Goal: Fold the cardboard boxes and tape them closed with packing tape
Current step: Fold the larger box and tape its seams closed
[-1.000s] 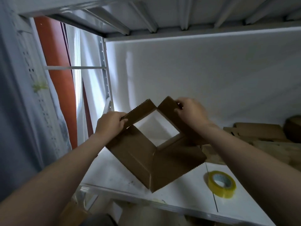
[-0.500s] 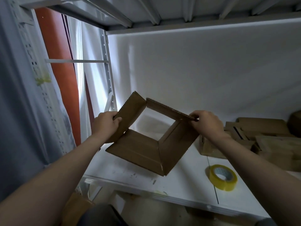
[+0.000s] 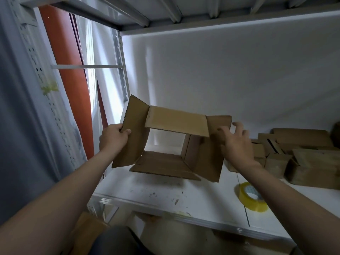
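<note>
The job looks to be at an early stage for this carton. The brown corrugated cardboard box [image 3: 176, 144] is held in the air just above the white metal shelf [image 3: 147, 192]. It is opened out into a square tube that can be seen straight through. Its flaps splay outward, none is folded in, and no tape shows on it. By this reckoning the flaps have yet to be folded shut and both ends sealed.

The left hand [image 3: 115, 138] grips the edge of the left flap, thumb on the near face and fingers curled behind. The right hand [image 3: 237, 144] is at the right flap with fingers spread and fairly straight. It touches the cardboard and does not appear to clasp it, though it is somewhat blurred.

By count there are two hands, one box in hand, and one roll of yellowish clear packing tape [image 3: 251, 199]. The roll lies flat on the shelf near the right forearm, untouched.

A pile of brown cardboard pieces [image 3: 298, 153] sits on the shelf further right. At least four show, but the exact number cannot be made out, nor whether any are taped. More cardboard [image 3: 88, 230] shows below the shelf.
</note>
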A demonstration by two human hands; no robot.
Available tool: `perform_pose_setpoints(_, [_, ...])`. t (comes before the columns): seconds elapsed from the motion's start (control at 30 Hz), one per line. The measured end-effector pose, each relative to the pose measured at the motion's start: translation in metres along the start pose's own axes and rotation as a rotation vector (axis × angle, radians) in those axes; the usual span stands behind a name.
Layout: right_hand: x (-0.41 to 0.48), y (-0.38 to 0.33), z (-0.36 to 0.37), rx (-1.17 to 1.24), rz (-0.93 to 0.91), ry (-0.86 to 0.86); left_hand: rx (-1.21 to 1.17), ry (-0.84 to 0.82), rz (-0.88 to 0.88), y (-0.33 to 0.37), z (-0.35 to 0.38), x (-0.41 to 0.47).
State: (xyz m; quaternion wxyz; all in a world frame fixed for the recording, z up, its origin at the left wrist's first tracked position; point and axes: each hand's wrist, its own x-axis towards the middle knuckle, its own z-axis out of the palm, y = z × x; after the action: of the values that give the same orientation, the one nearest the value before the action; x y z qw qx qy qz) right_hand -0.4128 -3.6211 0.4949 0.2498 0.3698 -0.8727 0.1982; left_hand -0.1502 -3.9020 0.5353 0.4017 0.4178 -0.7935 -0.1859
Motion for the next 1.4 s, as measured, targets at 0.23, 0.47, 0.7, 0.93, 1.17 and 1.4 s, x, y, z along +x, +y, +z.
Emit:
perform_pose_setpoints(0.23, [-0.008,-0.008,0.006,-0.476,-0.387,-0.168,-0.031,-0.051,-0.017,-0.003,0.005,-0.018])
perform_pose_setpoints(0.47, [-0.009,-0.03,0.006,0.026,-0.237,-0.349,-0.025,-0.042,-0.028,-0.011,0.008,-0.029])
perform_pose_setpoints(0.7, [-0.034,-0.063,0.01,-0.201,-0.536,-0.334,-0.009,0.009,-0.035,-0.003,0.01,-0.04])
perform_pose_setpoints(0.93, [-0.026,-0.111,0.034,-0.136,-0.413,-0.036,-0.146,0.015,-0.054,0.001,0.001,-0.049])
perform_pose_setpoints(1.17, [0.008,-0.117,0.048,-0.103,-0.325,-0.114,-0.011,0.019,-0.045,-0.002,-0.002,-0.052])
perform_pose_setpoints(1.4, [0.023,-0.138,0.073,-0.095,-0.301,-0.226,0.082,-0.04,-0.061,-0.005,0.008,-0.038])
